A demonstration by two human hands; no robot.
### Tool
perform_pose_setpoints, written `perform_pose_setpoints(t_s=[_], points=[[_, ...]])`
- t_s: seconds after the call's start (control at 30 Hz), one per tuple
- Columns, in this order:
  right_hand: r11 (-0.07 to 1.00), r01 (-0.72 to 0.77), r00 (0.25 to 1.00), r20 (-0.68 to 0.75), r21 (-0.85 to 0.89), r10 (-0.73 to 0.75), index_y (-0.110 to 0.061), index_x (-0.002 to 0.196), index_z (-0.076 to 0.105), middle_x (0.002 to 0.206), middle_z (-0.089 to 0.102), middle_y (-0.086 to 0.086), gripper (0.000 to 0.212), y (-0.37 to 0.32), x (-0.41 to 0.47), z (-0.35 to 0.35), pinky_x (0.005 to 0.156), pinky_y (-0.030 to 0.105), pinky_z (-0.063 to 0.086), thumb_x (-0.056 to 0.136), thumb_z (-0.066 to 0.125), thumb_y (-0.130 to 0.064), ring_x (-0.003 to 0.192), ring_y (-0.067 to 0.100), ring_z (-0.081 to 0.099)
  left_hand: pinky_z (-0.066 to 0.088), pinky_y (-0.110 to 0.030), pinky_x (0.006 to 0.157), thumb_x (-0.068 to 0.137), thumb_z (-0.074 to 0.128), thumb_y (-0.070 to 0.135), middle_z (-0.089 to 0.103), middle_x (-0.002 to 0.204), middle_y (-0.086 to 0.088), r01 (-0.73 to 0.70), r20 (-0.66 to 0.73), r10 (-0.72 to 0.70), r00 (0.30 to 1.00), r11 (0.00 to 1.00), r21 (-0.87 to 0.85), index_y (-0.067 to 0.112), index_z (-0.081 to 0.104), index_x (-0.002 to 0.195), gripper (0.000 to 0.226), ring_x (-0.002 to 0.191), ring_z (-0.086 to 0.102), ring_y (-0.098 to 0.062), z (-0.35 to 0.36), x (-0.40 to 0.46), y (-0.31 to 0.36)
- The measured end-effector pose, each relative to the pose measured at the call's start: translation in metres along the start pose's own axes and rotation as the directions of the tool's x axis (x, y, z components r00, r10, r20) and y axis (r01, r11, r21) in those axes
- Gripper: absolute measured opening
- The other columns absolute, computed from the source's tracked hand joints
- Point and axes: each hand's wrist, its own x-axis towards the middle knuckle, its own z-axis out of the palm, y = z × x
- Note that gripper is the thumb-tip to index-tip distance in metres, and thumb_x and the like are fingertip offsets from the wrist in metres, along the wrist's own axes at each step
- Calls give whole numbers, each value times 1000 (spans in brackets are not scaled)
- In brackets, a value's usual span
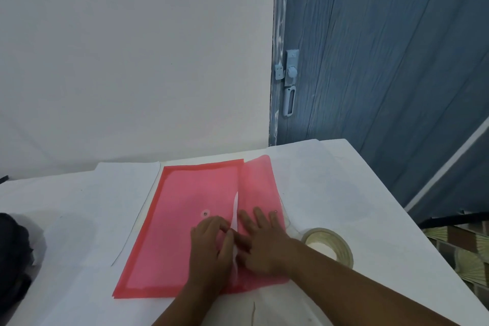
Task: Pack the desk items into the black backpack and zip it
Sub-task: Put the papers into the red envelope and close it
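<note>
A red translucent plastic envelope folder (174, 222) lies flat in the middle of the white desk, its flap (260, 188) opened out to the right. A white sheet edge shows at the folder's mouth. My left hand (211, 249) presses on the folder body beside the mouth, fingers curled near the snap button (205, 213). My right hand (262, 241) lies flat, fingers spread, on the open flap. A roll of clear tape (341, 246) stands just right of the folder. Part of the black backpack (13, 251) shows at the left edge.
White paper sheets (127, 174) lie under and behind the folder on the white desk (344, 180). A white wall stands behind, and a blue door (383, 61) at the right. The desk's right edge drops to tiled floor.
</note>
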Motion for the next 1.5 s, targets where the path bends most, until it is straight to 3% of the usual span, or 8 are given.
perform_pose_setpoints(t_s=[0.13, 0.23, 0.37, 0.6, 1.07, 1.23, 1.4, 1.5], points=[[995, 32, 999, -45, 98, -27, -40, 157, 14, 166, 8, 7, 64, 6, -2, -14, 120, 60, 6, 98, 36, -50, 151, 37, 5, 47, -46, 81, 86, 47, 30, 57, 84, 15, 2, -2, -2, 1000, 1000, -3, 26, 58, 78, 14, 90, 54, -14, 0, -1, -1], [884, -12, 974, -196, 468, 117, -25, 142, 52, 139, 56, 3, 49, 29, -14, -32, 107, 36, 42, 93, 56, -28, 127, 25, 53, 47, -47, 87, 85, 46, 39, 56, 94, 13, 49, 16, -49, 999, 998, 35, 26, 58, 84, 18, 97, 47, -14, 2, -2, -3], [706, -25, 731, -469, 708, 495, -22, 118, 72, 111, 73, -3, 29, 78, -29, -48, 93, 30, 53, 90, 67, -17, 92, 14, 67, 38, -53, 102, 81, 47, 49, 54, 107, 10, 14, 93, -33, 995, 982, 191, 28, 58, 89, 25, 109, 40, -12, 8, -1, -5], [438, -708, 483, -73, 553, 872, -16, 151, 21, 150, 35, 10, 109, 144, -48, -29, 107, 47, 34, 72, 67, -75, 137, 36, 33, 34, -62, 101, 73, 52, 76, 53, 117, 4, -96, 235, -34, 971, 848, 521, 34, 59, 104, 52, 122, 46, -29, 13, 4, -8], [240, -692, 434, 126, 680, 892, -14, 138, 36, 137, 48, 7, 132, 164, -69, -31, 102, 46, 36, 32, 90, -72, 129, 32, 45, 20, -74, 109, 82, 39, 70, 42, 146, -1, -97, 366, -120, 923, 847, 523, 46, 51, 132, 57, 141, 33, -32, 7, 7, 6], [156, -261, 550, 14, 953, 835, -8, 92, 62, 115, 66, 17, 42, 166, -63, -35, 71, 33, 47, 69, 91, -28, 77, 22, 57, 1, -78, 109, 88, 15, 64, 16, 164, 2, -194, 473, -111, 874, 813, 549, 60, 39, 140, 57, 152, 5, -30, 6, 5, 4], [383, -617, 524, -4, 688, 852, -18, 142, 36, 141, 38, 10, 103, 152, -50, -26, 101, 45, 40, 65, 75, -74, 132, 33, 37, -3, -76, 112, 83, 9, 61, 13, 164, 5, -174, 467, -138, 873, 807, 564, 56, 40, 140, 65, 153, 3, -26, 6, 6, 11], [515, -734, 555, -47, 442, 831, -28, 134, 38, 135, 36, 7, 98, 141, -43, -13, 92, 43, 40, 60, 61, -88, 126, 30, 34, -1, -77, 112, 83, 11, 63, 18, 163, 5, -150, 451, -144, 881, 820, 553, 50, 48, 135, 65, 153, 5, -25, 5, 5, 13]])
